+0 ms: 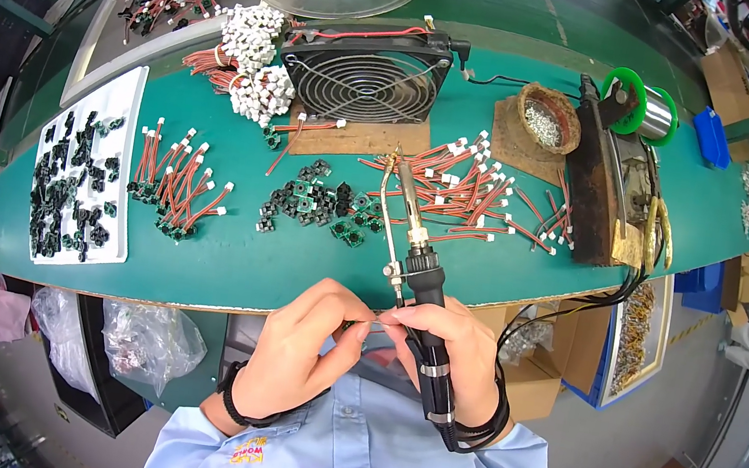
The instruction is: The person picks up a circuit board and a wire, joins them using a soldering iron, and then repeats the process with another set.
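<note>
Long green workbench (pixel 227 261), grey floor (pixel 614 440), cardboard boxes (pixel 531 381) beneath, bright overhead light.

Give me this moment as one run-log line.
left hand: pinching small part | right hand: holding soldering iron, tip up over bench | near: green boards, red wires, fan

Fan (pixel 365 77), solder spool (pixel 643 106), white tray (pixel 83 164) w/ black parts on green bench (pixel 227 261)

Both hands, left hand (pixel 296 348) and right hand (pixel 453 355), meet at the green table (pixel 227 261) edge, right holding a soldering iron (pixel 417 269).
</note>
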A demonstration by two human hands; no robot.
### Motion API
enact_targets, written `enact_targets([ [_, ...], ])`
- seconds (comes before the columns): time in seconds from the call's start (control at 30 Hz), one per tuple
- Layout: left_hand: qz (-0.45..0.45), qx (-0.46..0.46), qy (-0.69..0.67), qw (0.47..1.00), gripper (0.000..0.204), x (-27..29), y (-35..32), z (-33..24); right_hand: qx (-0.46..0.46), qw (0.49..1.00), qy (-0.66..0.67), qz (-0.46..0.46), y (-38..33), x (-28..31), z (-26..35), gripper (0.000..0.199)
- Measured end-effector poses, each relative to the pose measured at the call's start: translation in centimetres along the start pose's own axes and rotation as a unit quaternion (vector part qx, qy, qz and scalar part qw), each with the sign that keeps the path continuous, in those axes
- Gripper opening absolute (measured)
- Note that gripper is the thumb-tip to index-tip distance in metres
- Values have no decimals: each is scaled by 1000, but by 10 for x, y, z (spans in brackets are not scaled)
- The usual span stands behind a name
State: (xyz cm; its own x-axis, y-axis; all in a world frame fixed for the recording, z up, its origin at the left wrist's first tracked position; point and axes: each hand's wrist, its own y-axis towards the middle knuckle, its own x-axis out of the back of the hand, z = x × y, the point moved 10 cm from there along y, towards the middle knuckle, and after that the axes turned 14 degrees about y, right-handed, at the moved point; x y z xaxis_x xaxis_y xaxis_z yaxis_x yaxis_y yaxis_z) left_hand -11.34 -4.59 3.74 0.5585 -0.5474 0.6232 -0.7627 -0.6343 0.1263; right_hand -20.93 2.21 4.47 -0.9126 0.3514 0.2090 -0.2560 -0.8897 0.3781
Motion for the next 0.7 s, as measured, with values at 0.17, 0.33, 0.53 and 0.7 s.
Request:
enact_targets([
  [0.17, -12, -13, 15, 1000, 12, 0, 1, -3, 21, 1000, -21, -7, 5, -1, 4, 40],
  [0.33, -21, 52, -28, 998, 11, 2, -5, 16, -26, 995, 74, -60, -1, 8, -7, 41],
  [0.53, -42, 138, -283, 948, 13, 3, -10, 39, -125, 957, 244, -90, -5, 12, -26, 43],
  [0.7, -17, 71, -318, 945, 21, 6, -5, 33, -116, 950, 280, -72, 1, 5, -21, 44],
])
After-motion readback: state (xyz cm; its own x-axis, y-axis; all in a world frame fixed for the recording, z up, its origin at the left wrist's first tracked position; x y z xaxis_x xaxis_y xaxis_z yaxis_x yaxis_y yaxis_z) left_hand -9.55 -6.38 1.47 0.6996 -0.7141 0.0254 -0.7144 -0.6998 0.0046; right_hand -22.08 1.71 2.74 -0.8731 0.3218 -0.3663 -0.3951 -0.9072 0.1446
